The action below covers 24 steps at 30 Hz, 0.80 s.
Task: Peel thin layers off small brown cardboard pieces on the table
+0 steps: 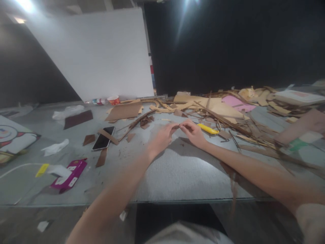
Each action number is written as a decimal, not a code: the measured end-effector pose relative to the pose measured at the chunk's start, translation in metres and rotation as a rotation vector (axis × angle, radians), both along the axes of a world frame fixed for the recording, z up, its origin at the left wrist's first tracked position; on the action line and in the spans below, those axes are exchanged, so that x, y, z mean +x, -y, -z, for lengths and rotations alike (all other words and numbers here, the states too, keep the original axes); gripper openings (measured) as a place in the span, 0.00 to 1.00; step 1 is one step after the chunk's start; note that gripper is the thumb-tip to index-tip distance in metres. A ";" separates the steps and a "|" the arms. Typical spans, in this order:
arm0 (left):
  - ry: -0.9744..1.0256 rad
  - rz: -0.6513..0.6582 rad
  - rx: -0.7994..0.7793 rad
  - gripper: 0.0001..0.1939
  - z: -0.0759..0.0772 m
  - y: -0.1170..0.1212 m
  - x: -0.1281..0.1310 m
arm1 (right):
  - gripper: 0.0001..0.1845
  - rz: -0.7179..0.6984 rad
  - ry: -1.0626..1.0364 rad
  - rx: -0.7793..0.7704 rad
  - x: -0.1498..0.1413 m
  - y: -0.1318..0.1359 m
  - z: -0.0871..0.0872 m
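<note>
Close together over the middle of the grey table [167,179], my left hand [165,134] and my right hand [192,133] meet at the fingertips. A small dark brown piece [179,126] sits pinched between them, too small and blurred to name. Fingers of both hands are closed on it. Just right of my right hand lies a yellow-handled cutter [208,129], its far end partly hidden. Brown scraps and thin strips [146,120] lie beyond and to the left of my left hand.
At left are a phone [103,139] under a brown strip, a purple tissue pack [69,176], crumpled tissue [56,147] and a dark brown sheet [78,119]. A red paper cup [113,100] stands at the back. Scraps and long strips [223,118] heap the right side, near a white box [299,97].
</note>
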<state>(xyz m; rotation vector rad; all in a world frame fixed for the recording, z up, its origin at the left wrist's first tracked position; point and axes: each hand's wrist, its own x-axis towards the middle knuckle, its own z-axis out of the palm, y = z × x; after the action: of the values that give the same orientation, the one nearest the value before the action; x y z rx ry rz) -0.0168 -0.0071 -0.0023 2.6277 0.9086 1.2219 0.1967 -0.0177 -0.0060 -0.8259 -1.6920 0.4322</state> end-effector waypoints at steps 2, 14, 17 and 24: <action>0.005 -0.008 0.002 0.14 0.001 0.000 0.000 | 0.21 0.017 -0.043 -0.031 -0.002 -0.001 0.000; 0.020 -0.018 -0.016 0.15 0.004 -0.001 0.000 | 0.21 -0.091 -0.018 -0.063 0.001 -0.001 -0.005; 0.040 0.012 -0.012 0.15 0.006 -0.003 0.000 | 0.21 -0.085 -0.001 -0.049 0.002 -0.003 -0.005; 0.066 -0.010 -0.077 0.16 0.006 -0.002 0.004 | 0.15 0.110 -0.063 0.014 -0.002 -0.005 0.001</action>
<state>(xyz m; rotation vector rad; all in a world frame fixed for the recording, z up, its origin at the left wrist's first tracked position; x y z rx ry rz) -0.0125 -0.0055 -0.0083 2.5115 0.9396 1.2424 0.1946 -0.0129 -0.0068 -0.8815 -1.5822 0.3670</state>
